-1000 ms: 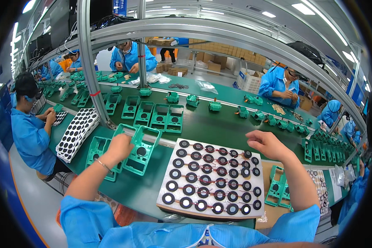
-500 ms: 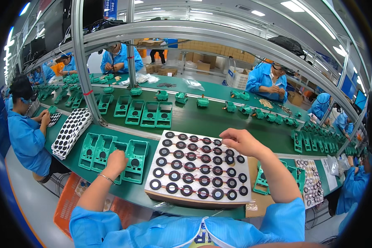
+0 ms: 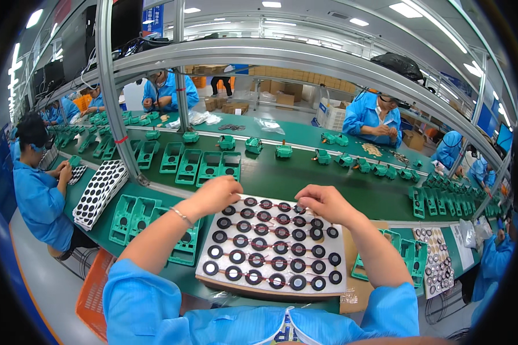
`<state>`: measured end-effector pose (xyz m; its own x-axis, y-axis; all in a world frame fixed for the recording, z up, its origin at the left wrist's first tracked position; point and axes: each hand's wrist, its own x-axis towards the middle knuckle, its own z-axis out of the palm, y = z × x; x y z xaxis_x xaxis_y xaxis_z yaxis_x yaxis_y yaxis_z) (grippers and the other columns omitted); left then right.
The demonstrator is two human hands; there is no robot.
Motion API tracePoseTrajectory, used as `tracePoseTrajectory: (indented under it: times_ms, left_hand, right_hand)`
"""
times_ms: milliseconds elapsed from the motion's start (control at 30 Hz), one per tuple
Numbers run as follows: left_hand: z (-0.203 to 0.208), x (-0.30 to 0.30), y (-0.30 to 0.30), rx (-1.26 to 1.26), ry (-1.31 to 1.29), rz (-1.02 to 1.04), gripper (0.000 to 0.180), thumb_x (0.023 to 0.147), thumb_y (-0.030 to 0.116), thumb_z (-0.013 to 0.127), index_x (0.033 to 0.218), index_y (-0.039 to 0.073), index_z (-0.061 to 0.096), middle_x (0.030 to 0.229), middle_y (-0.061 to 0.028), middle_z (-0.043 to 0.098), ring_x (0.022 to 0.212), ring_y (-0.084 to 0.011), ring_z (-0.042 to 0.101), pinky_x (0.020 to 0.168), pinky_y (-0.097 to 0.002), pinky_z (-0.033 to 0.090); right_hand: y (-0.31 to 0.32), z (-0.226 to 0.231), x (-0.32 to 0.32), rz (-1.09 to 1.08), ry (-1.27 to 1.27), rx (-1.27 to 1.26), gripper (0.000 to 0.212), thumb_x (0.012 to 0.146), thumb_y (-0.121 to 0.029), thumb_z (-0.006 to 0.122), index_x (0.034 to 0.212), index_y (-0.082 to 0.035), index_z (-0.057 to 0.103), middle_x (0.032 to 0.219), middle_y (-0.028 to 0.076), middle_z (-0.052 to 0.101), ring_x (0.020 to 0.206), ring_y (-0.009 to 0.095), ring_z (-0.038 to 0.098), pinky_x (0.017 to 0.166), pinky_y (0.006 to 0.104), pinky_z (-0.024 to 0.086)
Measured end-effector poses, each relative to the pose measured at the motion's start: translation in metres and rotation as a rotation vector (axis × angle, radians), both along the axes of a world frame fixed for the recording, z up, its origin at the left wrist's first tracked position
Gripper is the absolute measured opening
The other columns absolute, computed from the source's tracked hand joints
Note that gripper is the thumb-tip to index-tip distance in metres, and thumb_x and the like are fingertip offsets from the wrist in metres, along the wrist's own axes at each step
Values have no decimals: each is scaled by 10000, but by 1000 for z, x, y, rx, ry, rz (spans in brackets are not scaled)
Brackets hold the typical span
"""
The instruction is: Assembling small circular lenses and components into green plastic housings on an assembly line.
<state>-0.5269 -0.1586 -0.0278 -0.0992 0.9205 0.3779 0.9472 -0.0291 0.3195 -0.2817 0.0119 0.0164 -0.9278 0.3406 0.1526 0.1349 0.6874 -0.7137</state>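
In front of me lies a white foam tray (image 3: 213, 270) with rows of small round black speakers (image 3: 256, 260) joined by thin red wires. Over its far left corner, my left hand (image 3: 217, 194) has its fingers curled down beside the end speaker; what they hold, if anything, is hidden. My right hand (image 3: 327, 204) is at the far right of the tray, thumb and fingers pinched at a speaker (image 3: 299, 209) in the farthest row. Green plastic housings (image 3: 122, 218) lie left of the tray, partly behind my left forearm.
More green housings (image 3: 408, 253) lie to the right, by a sheet of round parts (image 3: 434, 259). Across the green belt (image 3: 259, 178) stand further housings (image 3: 209, 167). Stacked white trays (image 3: 101, 192) are at left. A metal frame (image 3: 110, 86) rises ahead; co-workers (image 3: 374, 118) sit around.
My left hand has left the green housings and moved right and away from me to the tray's far left corner. My right hand has lowered onto the farthest row of speakers.
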Motion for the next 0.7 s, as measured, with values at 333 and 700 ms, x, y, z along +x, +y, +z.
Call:
tracePoseTrajectory:
  times_ms: [333, 700]
  left_hand:
    - [-30, -4, 35, -11, 648, -124, 50, 658, 119, 590, 703, 97, 597, 744, -7, 538, 772, -186, 509, 692, -291, 429]
    - [-5, 0, 31, 78, -56, 191, 26, 732, 47, 563, 718, 36, 582, 749, -81, 613, 691, -233, 594, 666, -335, 475]
  right_hand:
    - [-2, -4, 0, 78, -3, 44, 178, 859, -164, 552, 972, -37, 605, 728, 62, 603, 610, 119, 518, 581, 269, 438]
    - [25, -14, -13, 8, 11, -224, 211, 893, -167, 527, 1025, -8, 569, 874, 39, 622, 791, 86, 559, 694, 237, 463]
